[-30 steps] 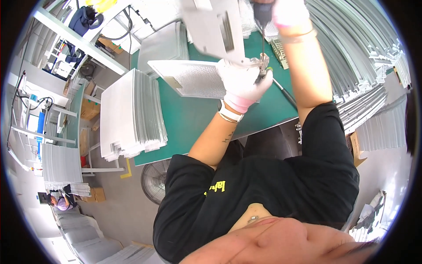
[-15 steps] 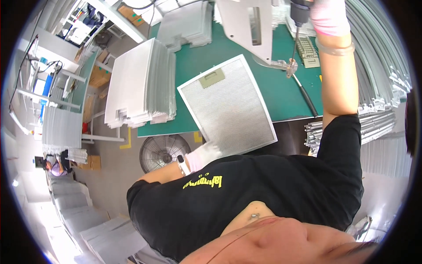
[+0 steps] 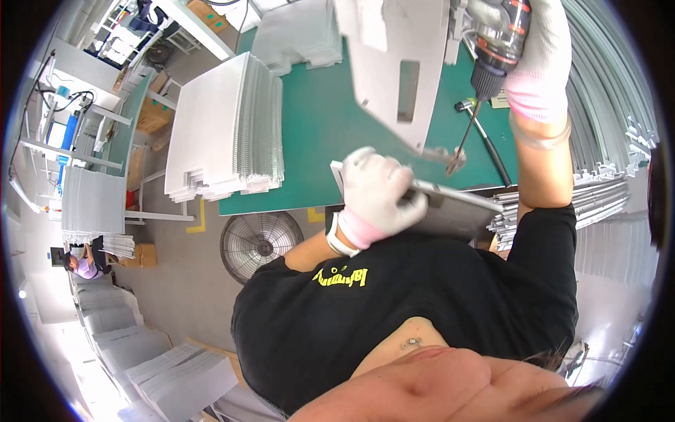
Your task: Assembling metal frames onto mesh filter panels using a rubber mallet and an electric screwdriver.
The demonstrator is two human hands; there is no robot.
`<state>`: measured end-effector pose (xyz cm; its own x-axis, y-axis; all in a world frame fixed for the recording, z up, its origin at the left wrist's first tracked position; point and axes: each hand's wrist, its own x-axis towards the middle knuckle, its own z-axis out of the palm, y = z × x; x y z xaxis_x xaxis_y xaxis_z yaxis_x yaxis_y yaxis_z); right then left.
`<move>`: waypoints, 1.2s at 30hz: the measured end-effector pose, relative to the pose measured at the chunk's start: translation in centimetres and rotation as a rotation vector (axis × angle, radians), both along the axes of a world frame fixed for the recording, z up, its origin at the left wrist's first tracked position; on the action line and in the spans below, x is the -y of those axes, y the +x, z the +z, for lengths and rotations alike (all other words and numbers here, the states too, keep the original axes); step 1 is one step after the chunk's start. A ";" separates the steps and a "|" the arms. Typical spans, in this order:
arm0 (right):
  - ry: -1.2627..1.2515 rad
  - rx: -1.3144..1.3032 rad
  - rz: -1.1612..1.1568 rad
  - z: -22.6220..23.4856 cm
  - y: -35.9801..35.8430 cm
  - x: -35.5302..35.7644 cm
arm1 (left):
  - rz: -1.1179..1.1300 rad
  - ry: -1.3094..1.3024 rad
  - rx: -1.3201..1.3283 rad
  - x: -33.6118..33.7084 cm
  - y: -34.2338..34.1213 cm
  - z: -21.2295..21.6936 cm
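Observation:
In my right hand [image 3: 545, 60], gloved in white with a pink cuff, is a power screwdriver [image 3: 500, 53]. Its long bit slants down to a small fitting [image 3: 455, 162] at the tip of a pale metal fixture plate [image 3: 383, 67] with a slot. My left hand [image 3: 376, 190], in the same kind of glove, has its fingers curled over the upper edge of a framed mesh filter panel [image 3: 450, 214]. That panel stands steeply tilted at the bench's front edge, close to my shirt. Its mesh face is mostly hidden.
Stacked mesh panels [image 3: 218, 126] stand on the green bench [image 3: 309, 126] at left, with more sheets [image 3: 299, 35] behind. A hammer [image 3: 485, 141] lies right of the fixture. A floor fan [image 3: 261, 246] sits below the bench. Long metal strips [image 3: 598, 200] are racked at right.
The filter panel has gone from lying slanted on the bench to standing tilted near me. My left hand has risen to its upper edge. The screwdriver and fixture plate have come nearer.

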<state>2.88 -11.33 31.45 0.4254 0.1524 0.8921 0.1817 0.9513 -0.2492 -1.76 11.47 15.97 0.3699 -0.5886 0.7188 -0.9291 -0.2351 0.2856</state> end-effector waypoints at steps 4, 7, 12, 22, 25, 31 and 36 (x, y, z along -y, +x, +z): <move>0.149 -0.282 0.218 0.7 -3.1 -4.7 | 0.026 0.077 -0.055 -0.5 -1.7 1.4; -0.031 -0.439 -0.444 1.1 -5.0 -5.7 | -0.015 0.032 -0.059 -0.2 -2.1 2.0; -0.191 -0.579 -1.037 1.2 -6.4 -6.9 | -0.034 0.124 -0.111 -0.5 -2.3 2.2; -0.243 -0.578 -0.418 -4.4 -7.3 -6.6 | -0.147 -0.056 -0.262 -0.4 -2.8 -0.3; -0.336 -0.497 -0.606 -7.2 -7.5 -4.5 | -0.233 -0.085 -0.318 -0.1 -3.5 -0.9; -0.020 -0.641 -0.445 -9.3 -9.0 -4.2 | -0.315 0.076 -0.538 -0.2 -3.2 -5.1; 0.000 -0.642 -0.665 -10.8 -9.2 -3.1 | -0.317 0.466 -0.516 0.4 -1.8 -1.2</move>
<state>-6.36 -8.24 20.69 0.8383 -0.3001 0.4551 0.5175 0.7007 -0.4911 -3.56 11.10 14.80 0.3546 -0.9226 0.1519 -0.7479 -0.1823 0.6383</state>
